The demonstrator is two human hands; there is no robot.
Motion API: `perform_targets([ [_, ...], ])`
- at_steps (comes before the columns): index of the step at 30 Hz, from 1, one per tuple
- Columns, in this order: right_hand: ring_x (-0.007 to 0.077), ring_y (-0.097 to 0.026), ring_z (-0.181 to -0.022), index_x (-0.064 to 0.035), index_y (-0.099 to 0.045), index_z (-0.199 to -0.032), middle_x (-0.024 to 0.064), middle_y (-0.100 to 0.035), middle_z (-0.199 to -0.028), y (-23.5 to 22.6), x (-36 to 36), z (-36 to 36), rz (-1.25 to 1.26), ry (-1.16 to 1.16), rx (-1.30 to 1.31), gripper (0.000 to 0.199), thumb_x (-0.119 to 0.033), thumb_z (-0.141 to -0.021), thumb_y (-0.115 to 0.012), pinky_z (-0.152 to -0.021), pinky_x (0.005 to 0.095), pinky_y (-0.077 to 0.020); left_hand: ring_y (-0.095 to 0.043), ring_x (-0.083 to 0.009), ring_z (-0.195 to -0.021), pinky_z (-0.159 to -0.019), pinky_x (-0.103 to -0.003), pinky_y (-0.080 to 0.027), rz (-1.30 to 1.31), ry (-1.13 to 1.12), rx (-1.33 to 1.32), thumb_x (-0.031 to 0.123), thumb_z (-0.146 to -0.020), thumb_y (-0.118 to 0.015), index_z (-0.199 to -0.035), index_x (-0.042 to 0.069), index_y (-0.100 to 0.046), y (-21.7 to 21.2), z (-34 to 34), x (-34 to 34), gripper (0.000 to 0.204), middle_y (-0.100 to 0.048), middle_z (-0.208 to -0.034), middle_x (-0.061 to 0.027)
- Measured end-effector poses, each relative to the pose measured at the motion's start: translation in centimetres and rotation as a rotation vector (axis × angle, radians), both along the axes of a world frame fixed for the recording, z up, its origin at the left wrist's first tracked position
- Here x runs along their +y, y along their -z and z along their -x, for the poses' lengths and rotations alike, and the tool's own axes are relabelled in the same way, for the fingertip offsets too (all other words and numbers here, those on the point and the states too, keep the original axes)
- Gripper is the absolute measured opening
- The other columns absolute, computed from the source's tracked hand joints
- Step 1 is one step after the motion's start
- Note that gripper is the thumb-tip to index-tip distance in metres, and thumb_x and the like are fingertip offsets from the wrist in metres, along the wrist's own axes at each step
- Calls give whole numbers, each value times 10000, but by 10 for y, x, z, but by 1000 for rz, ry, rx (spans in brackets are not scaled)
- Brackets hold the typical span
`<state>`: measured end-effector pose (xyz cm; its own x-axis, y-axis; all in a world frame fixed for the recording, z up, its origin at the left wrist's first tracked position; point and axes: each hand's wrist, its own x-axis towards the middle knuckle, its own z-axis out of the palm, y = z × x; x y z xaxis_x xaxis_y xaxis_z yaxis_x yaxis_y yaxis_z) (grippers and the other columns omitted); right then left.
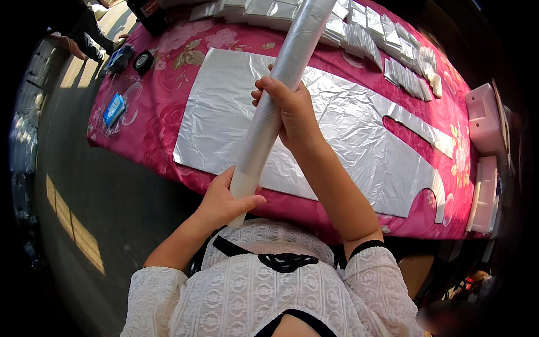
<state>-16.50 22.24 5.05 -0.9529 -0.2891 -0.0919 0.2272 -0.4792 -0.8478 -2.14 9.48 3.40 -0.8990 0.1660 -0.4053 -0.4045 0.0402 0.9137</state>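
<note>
A long roll of translucent plastic film slants up and away from my body, its upper end running out of the top of the view. Around the bare pale end near my waist, my left hand is closed. Higher up, my right hand wraps the roll, thumb across its front. Beneath the roll, a stack of silvery-white plastic sheets lies flat on the table. Its right end has rounded cut-outs that leave strap-like strips, like a vest-style bag or apron.
The table has a pink floral cloth. Rows of folded white plastic packets line its far side. A blue packet and a black tape roll sit at the left. Pink plastic bins stand at the right. A person's legs show far left.
</note>
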Motion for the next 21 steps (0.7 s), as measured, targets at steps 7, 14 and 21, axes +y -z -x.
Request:
perform_targets([
  [7, 135, -558, -759, -11, -332, -1216, 66, -546, -860, 4, 39, -28, 328, -54, -11, 617, -255, -758, -667, -710, 302, -495, -561, -122, -645, -561, -275, -494, -481, 114, -181, 128, -709, -715, -1091, -34, -467, -2, 1, 31, 483, -551, -784, -56],
  [14, 147, -560, -759, 6, -344, -1170, 79, -527, -847, 8, 54, -35, 368, 8, -101, 577, -198, -745, -678, -688, 303, -503, -583, -133, -689, -629, -275, -507, -780, 262, -308, 236, -699, -734, -1114, -26, -456, 8, 9, 35, 565, -576, -876, -81],
  [21, 161, -560, -777, 4, -389, -1102, 86, -516, -876, 20, 55, -40, 95, 175, -225, 486, -197, -758, -667, -700, 301, -504, -609, -142, -782, -713, -258, -514, -450, 227, -226, 334, -707, -727, -1279, -33, -362, 23, 11, 33, 771, -585, -1027, -108],
])
